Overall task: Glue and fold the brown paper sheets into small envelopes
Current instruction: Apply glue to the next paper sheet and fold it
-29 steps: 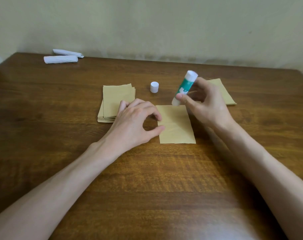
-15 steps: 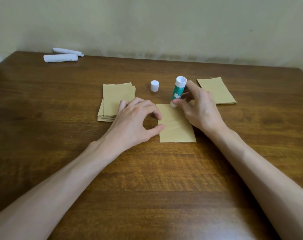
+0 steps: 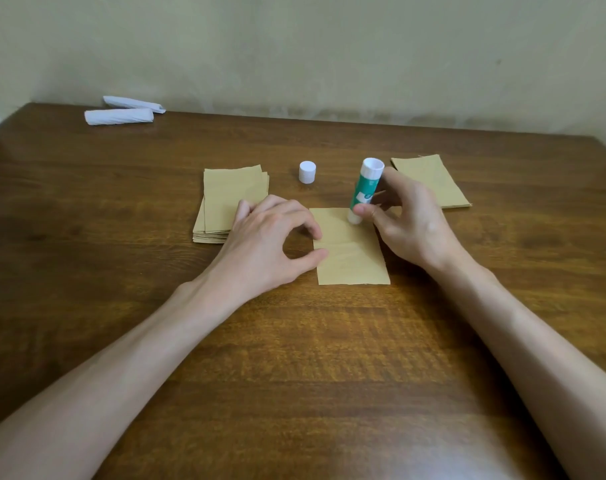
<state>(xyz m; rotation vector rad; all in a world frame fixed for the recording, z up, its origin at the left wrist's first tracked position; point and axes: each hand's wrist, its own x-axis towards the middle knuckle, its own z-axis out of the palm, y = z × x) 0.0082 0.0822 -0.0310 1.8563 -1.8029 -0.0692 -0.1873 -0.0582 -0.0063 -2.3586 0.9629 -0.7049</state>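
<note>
One brown sheet (image 3: pixel 355 261) flat on bench (image 3: pixel 294 358), left edge pressed under arched fingers of left hand (image 3: pixel 267 244); glue stick (image 3: pixel 365 190) gripped near-upright in right hand (image 3: pixel 415 226), tip down at sheet's far edge. Judged gluing step; next wanted even swipe, sheet kept pinned.

The right hand (image 3: pixel 412 223) hides the brown paper sheet (image 3: pixel 350 258) at its far right corner; the left hand (image 3: pixel 263 247) overlaps the stack (image 3: pixel 225 199); glue stick (image 3: pixel 365 188) print is unreadable.
</note>
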